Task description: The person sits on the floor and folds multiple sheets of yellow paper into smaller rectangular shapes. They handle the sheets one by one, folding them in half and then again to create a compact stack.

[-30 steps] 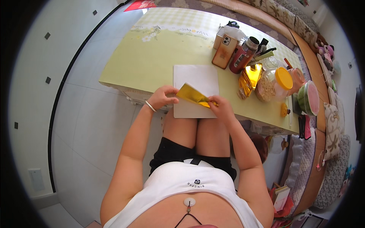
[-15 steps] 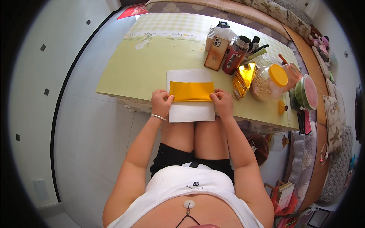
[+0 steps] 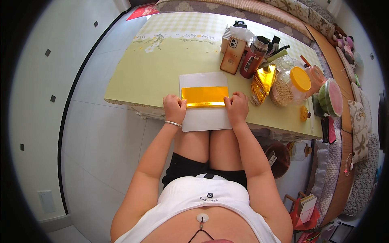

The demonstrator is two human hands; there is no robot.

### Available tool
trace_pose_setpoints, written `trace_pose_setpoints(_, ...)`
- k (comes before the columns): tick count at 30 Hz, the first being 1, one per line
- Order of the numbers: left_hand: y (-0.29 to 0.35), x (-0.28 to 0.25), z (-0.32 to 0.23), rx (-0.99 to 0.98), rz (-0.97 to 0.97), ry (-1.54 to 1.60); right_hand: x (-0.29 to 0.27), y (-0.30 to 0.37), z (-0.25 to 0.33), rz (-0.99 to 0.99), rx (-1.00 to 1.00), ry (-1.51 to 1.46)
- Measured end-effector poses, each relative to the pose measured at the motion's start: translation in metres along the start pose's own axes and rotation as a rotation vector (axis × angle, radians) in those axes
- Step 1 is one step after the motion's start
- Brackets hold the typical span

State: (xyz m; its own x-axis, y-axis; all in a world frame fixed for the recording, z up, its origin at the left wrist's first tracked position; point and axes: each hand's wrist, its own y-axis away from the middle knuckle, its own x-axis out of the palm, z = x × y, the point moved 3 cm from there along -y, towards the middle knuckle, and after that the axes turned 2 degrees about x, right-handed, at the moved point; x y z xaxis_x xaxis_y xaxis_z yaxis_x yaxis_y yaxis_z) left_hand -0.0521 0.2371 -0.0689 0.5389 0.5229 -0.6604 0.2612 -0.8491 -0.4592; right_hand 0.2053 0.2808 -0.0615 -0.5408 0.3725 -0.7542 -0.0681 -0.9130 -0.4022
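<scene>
A strip of shiny gold foil paper [image 3: 205, 96] lies across a white sheet of paper [image 3: 204, 120], whose near end reaches past the table edge over my thighs. At the strip's left near corner, my left hand [image 3: 174, 108] is closed, thumb and curled fingers pinching it. My right hand [image 3: 237, 107] grips the opposite corner in the same way, fingers curled. A bright band of light runs along the strip's near edge, where it looks bent or folded. More gold foil sheets [image 3: 263, 83] lie in a stack to the right of my right hand.
Right of the paper stand a phone [image 3: 233, 55], a red flask [image 3: 254, 56], a jar with a yellow lid [image 3: 289, 86] and a cut watermelon [image 3: 331, 97]. The table's near edge [image 3: 135, 105] runs past my left hand. A brown bin [image 3: 279, 161] stands below on the right.
The gold strip's near edge has turned and now catches bright light. My fingers have curled in more at both corners. The whole view has shifted slightly.
</scene>
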Motion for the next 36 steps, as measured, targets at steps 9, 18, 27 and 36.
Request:
trace_pose_setpoints(9, -0.002, 0.002, -0.001, 0.035, 0.015, -0.054, 0.000, 0.000, -0.001, -0.012, -0.008, -0.026)
trace_pose_setpoints(18, -0.003, 0.002, 0.000, 0.047, 0.047, -0.080, -0.003, 0.001, -0.001, -0.005, -0.016, -0.032)
trace_pose_setpoints(27, -0.011, 0.015, -0.028, 0.668, 0.342, -0.284, 0.003, -0.004, 0.024, -0.091, -0.332, 0.192)
trace_pose_setpoints(36, 0.010, -0.008, -0.009, 0.636, 0.637, -0.337, 0.018, 0.053, 0.046, 0.457, -0.542, 0.129)
